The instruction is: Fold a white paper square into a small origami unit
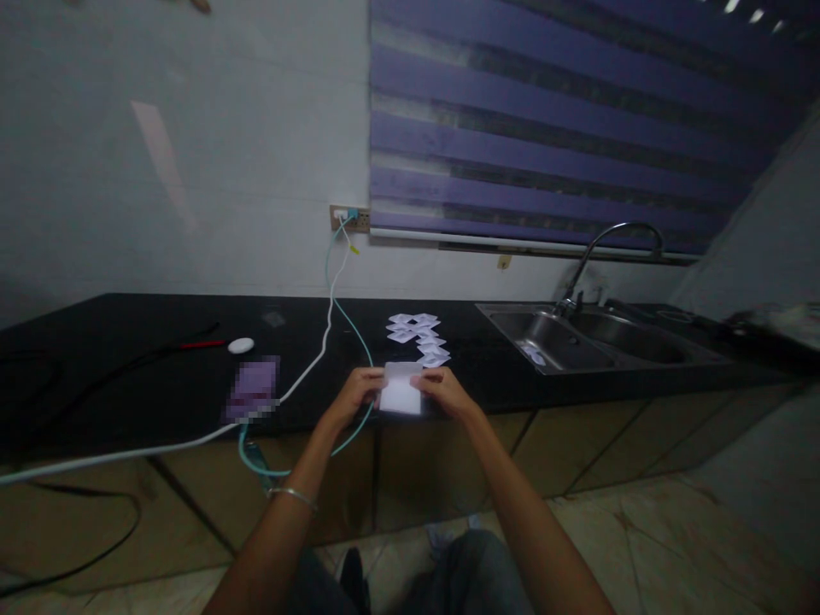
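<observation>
Between my two hands is a white, roughly square piece of paper (401, 391), brightly lit, at the front edge of the counter. My left hand (360, 395) pinches its left edge, and my right hand (445, 390) grips its right edge with the thumb on top. Just beyond the sheet, several folded white paper pieces (413, 328) lie in a bent row on the black counter. Whether the held sheet has creases is hard to make out in the glare.
A black countertop (160, 333) runs along the wall. At right is a double steel sink (589, 346) with a curved faucet (580, 273) and paper bits inside. White and teal cables (326, 342) cross the counter from an outlet (349, 219). A white oval object (242, 346) and a blurred purple item (253, 389) lie left.
</observation>
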A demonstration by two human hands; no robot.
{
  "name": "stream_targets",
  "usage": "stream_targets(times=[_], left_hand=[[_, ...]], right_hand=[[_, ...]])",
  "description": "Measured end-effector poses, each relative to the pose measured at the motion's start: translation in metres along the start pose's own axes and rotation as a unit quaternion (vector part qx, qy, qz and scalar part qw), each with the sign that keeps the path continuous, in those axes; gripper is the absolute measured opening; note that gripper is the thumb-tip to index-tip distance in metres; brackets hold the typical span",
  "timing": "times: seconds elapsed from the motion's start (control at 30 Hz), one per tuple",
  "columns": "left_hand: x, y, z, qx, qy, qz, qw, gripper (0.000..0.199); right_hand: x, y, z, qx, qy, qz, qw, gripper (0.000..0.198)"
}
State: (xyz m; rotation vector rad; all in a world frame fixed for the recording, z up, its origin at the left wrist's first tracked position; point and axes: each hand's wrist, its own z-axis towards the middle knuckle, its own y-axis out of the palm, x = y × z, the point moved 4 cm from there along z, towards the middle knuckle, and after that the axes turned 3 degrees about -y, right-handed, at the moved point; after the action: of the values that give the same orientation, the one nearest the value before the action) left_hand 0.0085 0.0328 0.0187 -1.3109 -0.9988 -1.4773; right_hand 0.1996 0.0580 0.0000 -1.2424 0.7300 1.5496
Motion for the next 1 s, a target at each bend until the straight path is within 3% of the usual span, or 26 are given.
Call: stream_targets(times=[0.17, 0.33, 0.53, 0.7, 0.87, 1.0], left_hand=[[-0.002, -0.002, 0.001, 0.013, 0.008, -0.008, 1.000, 0.029], [-0.003, -0.001, 0.003, -0.017, 0.012, -0.034, 0.999, 0.039], [-0.008, -0.005, 0.005, 0.000, 0.011, 0.021, 1.000, 0.032], [0.003, 0.001, 0.000, -0.026, 0.019, -0.044, 0.999, 0.047], [0.005, 0.019, -0.001, -0.080, -0.011, 0.056, 0.995, 0.049], [-0.002, 0.019, 0.003, -0.050, -0.002, 0.101, 0.994, 0.049]], right_hand=[[0.001, 0.001, -0.001, -0.010, -0.028, 0.016, 0.999, 0.039], [0.006, -0.004, 0.000, 0.042, -0.032, -0.030, 0.998, 0.028], [0.003, -0.003, 0.001, 0.073, -0.032, 0.025, 0.996, 0.028], [0.011, -0.007, 0.003, 0.099, -0.037, -0.004, 0.994, 0.022], [0.009, -0.007, 0.003, 0.097, -0.040, 0.008, 0.995, 0.021], [0.002, -0.002, 0.003, 0.099, -0.007, 0.062, 0.993, 0.036]])
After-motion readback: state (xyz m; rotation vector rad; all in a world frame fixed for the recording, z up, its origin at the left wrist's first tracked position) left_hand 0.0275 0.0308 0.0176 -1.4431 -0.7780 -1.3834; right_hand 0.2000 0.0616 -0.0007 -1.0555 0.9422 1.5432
